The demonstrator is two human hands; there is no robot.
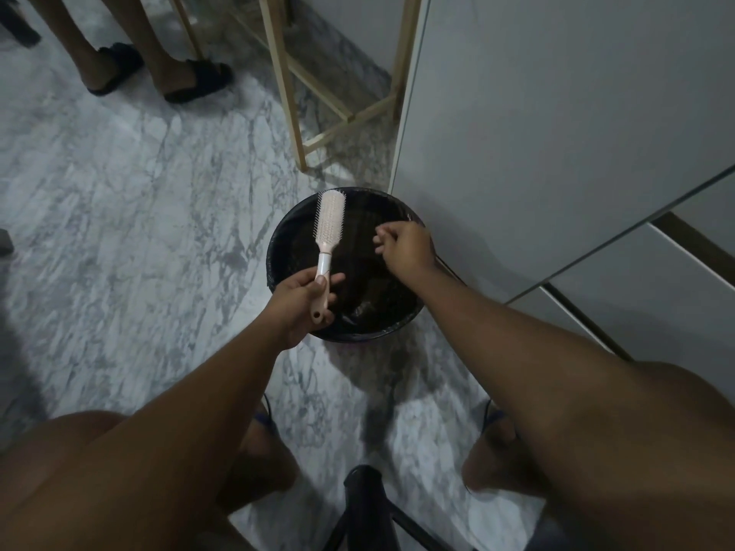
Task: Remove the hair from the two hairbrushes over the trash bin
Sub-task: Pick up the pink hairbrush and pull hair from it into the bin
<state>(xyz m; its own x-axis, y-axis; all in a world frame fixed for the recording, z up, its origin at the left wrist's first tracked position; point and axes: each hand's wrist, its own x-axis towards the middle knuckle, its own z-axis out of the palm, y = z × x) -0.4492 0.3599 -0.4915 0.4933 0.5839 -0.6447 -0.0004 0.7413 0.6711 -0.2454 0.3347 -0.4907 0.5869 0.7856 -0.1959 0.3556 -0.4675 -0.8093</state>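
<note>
A pale pink hairbrush (328,228) with a white neck is held by its handle in my left hand (302,302), its bristled head pointing away over the left rim of the trash bin (286,232). The bin is round, lined with a black bag, and stands on the marble floor. My right hand (405,248) hovers over the right side of the bin with fingertips pinched together; whether hair is between them is too fine to tell. Only one brush is visible.
White cabinet fronts (557,133) rise right beside the bin. A light wooden stool frame (294,97) stands behind it. Another person's legs in black slippers (199,83) are at the upper left. My knees and a dark stool leg (370,507) fill the bottom.
</note>
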